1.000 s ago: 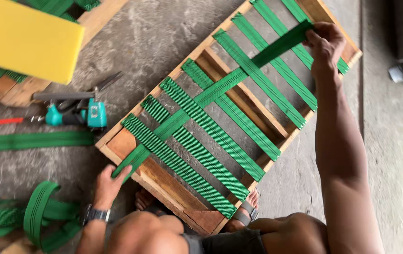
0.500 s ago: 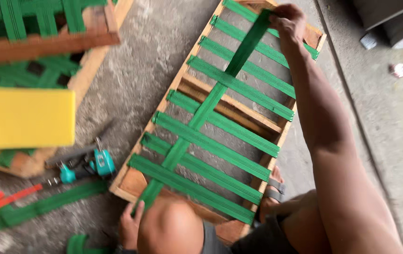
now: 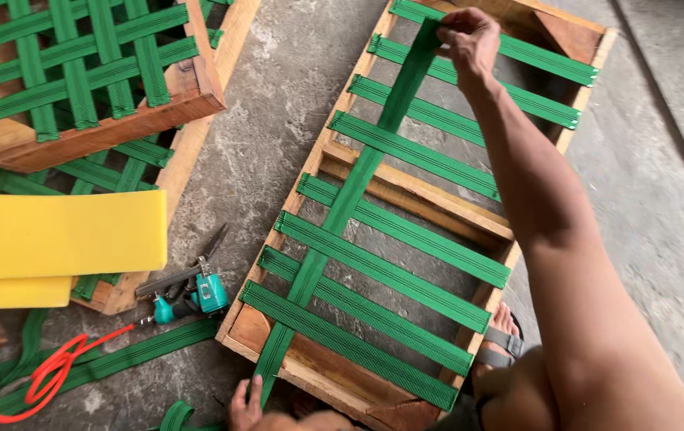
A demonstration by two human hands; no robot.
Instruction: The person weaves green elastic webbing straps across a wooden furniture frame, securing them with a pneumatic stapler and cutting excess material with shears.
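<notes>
A wooden frame (image 3: 322, 156) lies on the concrete floor with several green webbing straps stretched across it. One long green strap (image 3: 358, 179) runs lengthwise, woven over and under the cross straps. My right hand (image 3: 469, 36) pinches its far end at the frame's top rail. My left hand (image 3: 244, 405) holds the strap's near end just below the frame's bottom rail, at the lower edge of the view.
A teal pneumatic stapler (image 3: 198, 295) with a red hose (image 3: 47, 371) lies left of the frame. Two yellow foam slabs (image 3: 59, 235) and other webbed wooden frames (image 3: 86, 80) sit at the left. Loose green strap (image 3: 118, 359) lies on the floor. A sandalled foot (image 3: 505, 331) rests by the frame.
The view has shifted so the frame sits more upright and further right. Both hands keep hold of the long strap's ends; more of the left-hand frames and foam has come into view.
</notes>
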